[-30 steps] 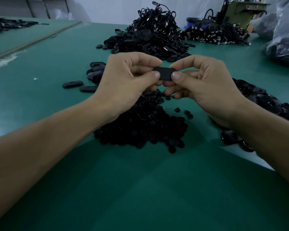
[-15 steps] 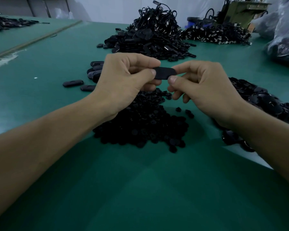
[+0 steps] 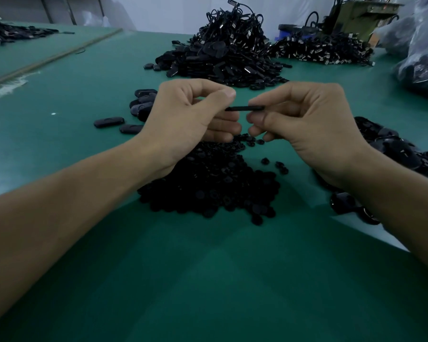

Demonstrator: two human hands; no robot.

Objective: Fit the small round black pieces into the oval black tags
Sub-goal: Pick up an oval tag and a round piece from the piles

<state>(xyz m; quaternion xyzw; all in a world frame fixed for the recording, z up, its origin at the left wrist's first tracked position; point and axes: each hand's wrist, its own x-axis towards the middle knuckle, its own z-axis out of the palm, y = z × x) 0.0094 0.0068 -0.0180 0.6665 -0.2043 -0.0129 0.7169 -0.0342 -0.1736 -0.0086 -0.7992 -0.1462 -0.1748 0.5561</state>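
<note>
**Tag held edge-on between both hands**

I saw my left hand (image 3: 183, 119) and right hand (image 3: 304, 124) pinching one oval tag (image 3: 245, 108) by its two ends above the green table (image 3: 208, 280), the tag turned edge-on (a thin dark bar from here). The pile of round pieces (image 3: 208, 188) lay directly below, and finished-looking tags (image 3: 108, 121) sat left of my wrist.

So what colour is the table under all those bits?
Green. The table is plain dark green, clearest in the head view.

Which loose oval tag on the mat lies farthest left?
The lone oval tag lying flat, left of the left hand; the others cluster nearer that hand.
</note>
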